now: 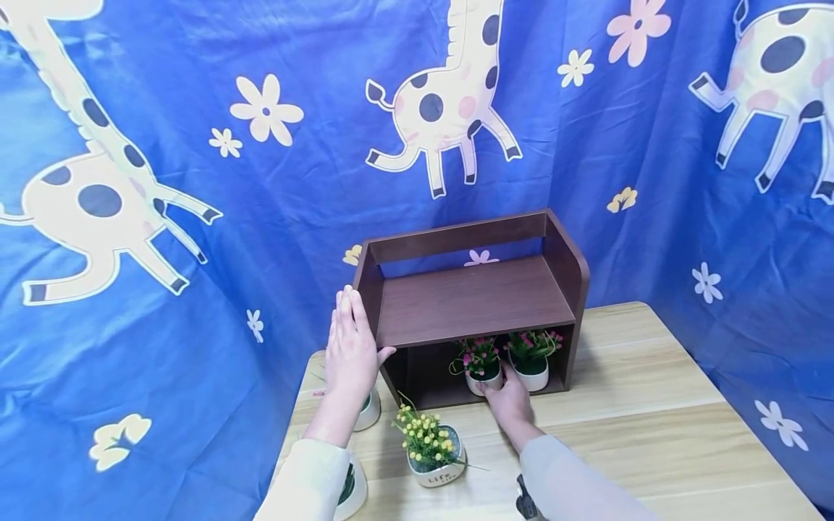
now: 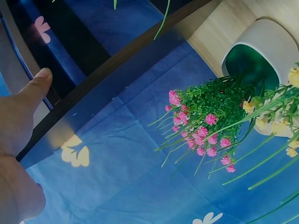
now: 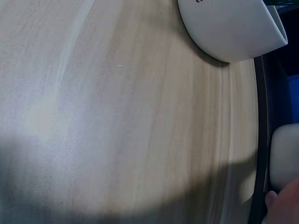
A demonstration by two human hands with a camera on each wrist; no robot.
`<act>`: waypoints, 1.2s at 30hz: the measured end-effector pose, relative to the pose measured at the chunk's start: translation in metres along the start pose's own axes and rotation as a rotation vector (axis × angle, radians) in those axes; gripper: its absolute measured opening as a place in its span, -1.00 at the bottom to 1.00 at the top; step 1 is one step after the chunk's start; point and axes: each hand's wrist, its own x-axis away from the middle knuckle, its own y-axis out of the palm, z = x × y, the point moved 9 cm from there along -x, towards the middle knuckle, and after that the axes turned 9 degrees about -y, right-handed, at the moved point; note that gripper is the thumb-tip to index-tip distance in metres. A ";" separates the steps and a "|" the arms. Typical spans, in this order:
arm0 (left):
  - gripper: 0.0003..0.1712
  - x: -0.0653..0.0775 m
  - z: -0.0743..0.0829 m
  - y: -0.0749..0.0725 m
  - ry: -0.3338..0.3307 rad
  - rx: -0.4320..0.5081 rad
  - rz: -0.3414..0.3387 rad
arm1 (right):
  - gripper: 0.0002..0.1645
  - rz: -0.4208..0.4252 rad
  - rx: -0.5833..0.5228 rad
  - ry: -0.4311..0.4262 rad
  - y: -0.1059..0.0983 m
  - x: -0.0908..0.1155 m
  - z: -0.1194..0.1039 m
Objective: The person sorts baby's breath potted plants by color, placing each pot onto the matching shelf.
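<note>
My right hand (image 1: 510,405) grips a white pot (image 1: 483,383) of pink flowers, thumb on its left side and fingers on its right. That pot sits at the front of the lower compartment of a dark brown shelf (image 1: 476,297). Close on its right, a second pink-flowered pot (image 1: 531,378) stands inside. In the right wrist view, fingers (image 3: 282,205) show low beside the held white pot (image 3: 285,156). My left hand (image 1: 350,354) lies with straight fingers along the shelf's left side panel, its thumb pointing across the front edge.
A yellow-flowered pot (image 1: 438,474) marked "Life" stands on the wooden table (image 1: 619,420) before the shelf. Left of the shelf are two more white pots, one behind my left wrist (image 1: 369,412), the other by the sleeve (image 1: 355,496). A blue curtain (image 1: 293,195) hangs behind.
</note>
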 end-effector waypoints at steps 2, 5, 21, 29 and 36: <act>0.70 0.000 0.000 0.000 -0.003 -0.001 -0.001 | -0.10 -0.010 0.005 0.002 0.001 -0.001 0.000; 0.69 0.000 0.000 -0.001 -0.004 0.002 0.003 | -0.07 -0.020 -0.006 0.010 0.002 0.000 0.001; 0.71 -0.001 -0.002 0.001 -0.016 -0.023 -0.041 | -0.17 -0.021 -0.154 -0.077 -0.010 0.015 -0.002; 0.74 0.003 0.000 -0.011 0.041 -0.051 0.053 | -0.28 -0.038 -0.230 -0.103 -0.017 0.025 -0.003; 0.63 0.019 -0.013 -0.020 0.023 -0.001 0.143 | -0.35 -0.065 -0.261 -0.126 -0.038 0.034 -0.013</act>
